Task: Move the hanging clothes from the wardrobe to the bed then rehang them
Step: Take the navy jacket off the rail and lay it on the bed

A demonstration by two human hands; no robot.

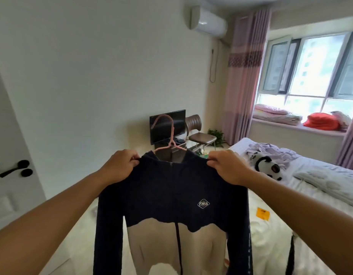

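Note:
A dark navy and beige zip jacket point(167, 195) hangs on a pink hanger point(170, 135), held up in front of me above the bed point(280, 235). My left hand point(120, 165) pinches the jacket's left shoulder. My right hand point(227, 167) pinches its right shoulder. The hanger's hook stands up above the collar. The sleeves hang down at both sides. The wardrobe is out of view.
A panda plush point(268, 165) and a crumpled lilac garment point(271, 150) lie on the bed at right, with an orange tag point(262, 213) nearer me. A white door point(11, 155) is at left. Beyond stand a monitor point(167, 126), a chair point(199, 133) and a window sill with folded bedding point(277, 115).

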